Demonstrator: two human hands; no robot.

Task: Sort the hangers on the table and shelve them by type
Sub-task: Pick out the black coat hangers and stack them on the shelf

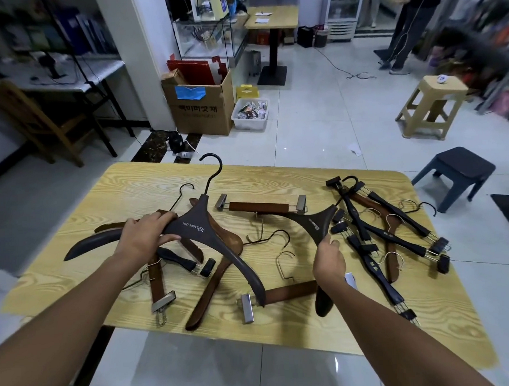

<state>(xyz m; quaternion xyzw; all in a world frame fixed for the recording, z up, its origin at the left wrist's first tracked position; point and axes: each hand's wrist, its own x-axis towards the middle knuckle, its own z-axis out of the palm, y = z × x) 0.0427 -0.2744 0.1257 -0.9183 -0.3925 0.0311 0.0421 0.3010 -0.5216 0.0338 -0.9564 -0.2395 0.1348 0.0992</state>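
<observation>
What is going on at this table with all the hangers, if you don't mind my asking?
A person is sorting hangers on the wooden table. The left hand holds a dark coat hanger lifted off the pile, while the right hand closes on a second dark coat hanger. Brown clip hangers and black clip hangers lie unsorted.

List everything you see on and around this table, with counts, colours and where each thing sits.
table: one, light wood grain, centre
dark coat hangers: two, dark brown, one in each hand
black clip hangers: a tangled pile, count unclear, table's right side
brown clip hangers: three visible, metal clips, centre and left
brown coat hangers: at least two, under the left-held hanger
cardboard box: one, brown, floor beyond
stools: two, beige and dark grey, right
left hand: gripping a hanger
right hand: gripping a hanger
</observation>
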